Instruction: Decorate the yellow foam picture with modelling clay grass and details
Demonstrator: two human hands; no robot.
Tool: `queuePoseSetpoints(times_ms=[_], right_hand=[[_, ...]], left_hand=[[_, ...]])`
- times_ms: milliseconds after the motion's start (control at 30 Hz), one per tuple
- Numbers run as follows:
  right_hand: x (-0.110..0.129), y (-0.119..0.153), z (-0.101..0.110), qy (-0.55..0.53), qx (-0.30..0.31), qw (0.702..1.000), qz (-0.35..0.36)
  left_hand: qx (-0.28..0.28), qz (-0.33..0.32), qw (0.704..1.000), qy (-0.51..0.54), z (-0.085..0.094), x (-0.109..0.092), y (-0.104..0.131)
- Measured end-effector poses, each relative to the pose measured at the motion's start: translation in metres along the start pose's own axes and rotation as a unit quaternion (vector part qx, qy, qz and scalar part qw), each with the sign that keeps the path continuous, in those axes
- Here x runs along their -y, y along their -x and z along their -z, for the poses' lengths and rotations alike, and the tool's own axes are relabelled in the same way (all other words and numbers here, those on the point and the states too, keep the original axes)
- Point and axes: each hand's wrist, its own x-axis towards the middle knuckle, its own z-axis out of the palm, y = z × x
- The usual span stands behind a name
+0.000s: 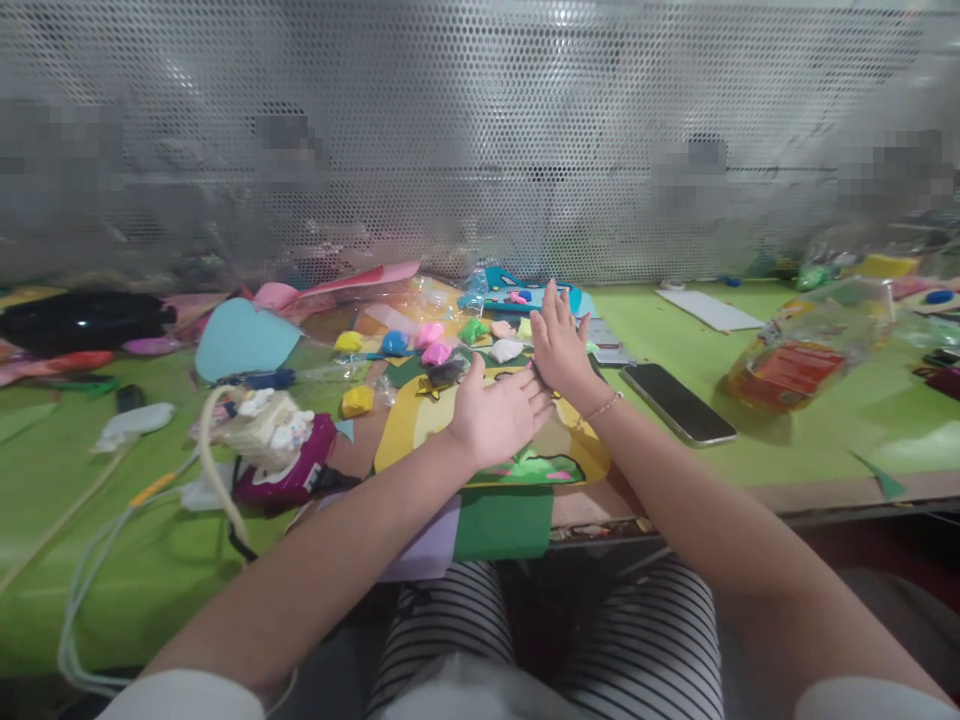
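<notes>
My left hand (499, 415) lies palm up above a yellow picture board (397, 425), fingers stretched out. My right hand (559, 345) is flat and tilted upward, its heel resting on the fingers of my left hand. I cannot see whether anything small sits between them. The board carries a green, black-outlined shape (551, 468) along its lower edge. Behind my hands lie several small lumps in clear wrap, among them a pink lump (436, 353), a blue lump (395, 342), a green lump (472, 331) and a white lump (506, 350).
A black phone (679, 403) and a tilted clear bottle with a red label (799, 370) are to the right. On the left stand a purple-and-cream plug block (281, 450) and looping cables (97, 560). A perforated metal screen (480, 130) closes off the back of the green table (787, 450).
</notes>
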Motion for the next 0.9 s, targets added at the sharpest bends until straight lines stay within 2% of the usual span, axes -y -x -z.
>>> queuePoseSetpoints(times_ms=[133,233,333,400,500,633,767,900], right_hand=[[0.02,0.012,0.009,0.021,0.002,0.999,0.044],[0.025,0.015,0.013,0.042,-0.015,0.995,0.09],[0.02,0.011,0.013,0.05,-0.027,0.997,0.049],[0.017,0.009,0.013,0.043,-0.016,0.998,0.035],[0.018,0.008,0.015,0.056,0.005,0.997,0.057],[0.022,0.01,0.015,0.107,0.029,0.994,0.003],[0.022,0.011,0.011,0.095,0.025,0.994,0.048],[0.019,0.009,0.007,0.06,0.011,0.998,0.007]], left_hand=[[-0.01,-0.005,1.0,-0.003,-0.002,0.001,0.0],[-0.001,0.002,1.0,-0.001,-0.002,0.001,0.001],[-0.017,0.007,1.0,0.001,-0.002,0.0,0.001],[-0.019,0.013,1.0,0.003,-0.001,0.0,0.001],[-0.015,0.015,1.0,0.002,0.0,0.0,0.0],[-0.01,0.007,1.0,-0.013,0.001,0.001,-0.001],[0.001,0.013,1.0,-0.017,0.001,0.001,-0.001],[-0.016,0.003,1.0,-0.021,-0.001,0.0,0.0]])
